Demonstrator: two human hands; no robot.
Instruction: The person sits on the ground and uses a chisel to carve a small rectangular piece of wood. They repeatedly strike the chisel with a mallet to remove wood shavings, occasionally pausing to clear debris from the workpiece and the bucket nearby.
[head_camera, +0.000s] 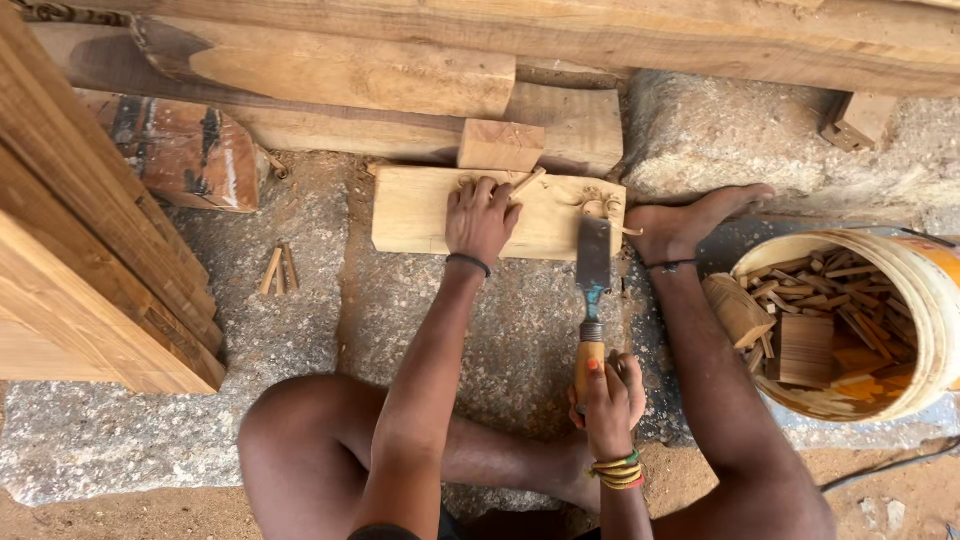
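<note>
A flat pale wooden board (420, 210) lies on the stone slab in front of me. My left hand (480, 218) rests on it, fingers spread, pinching a thin wooden peg (528, 182) near the board's far edge. My right hand (610, 400) grips the orange wooden handle of a wide chisel (593, 270). The chisel's blade lies on the board's right part, just below some curled shavings (598, 203). A small wooden block (500, 145) sits just beyond the board.
My bare foot (690, 220) presses against the board's right end. A bucket (925, 290) full of wooden pegs and offcuts stands at right. Stacked planks (90, 260) lean at left, heavy beams (400, 70) lie beyond, loose pegs (278, 268) on the stone.
</note>
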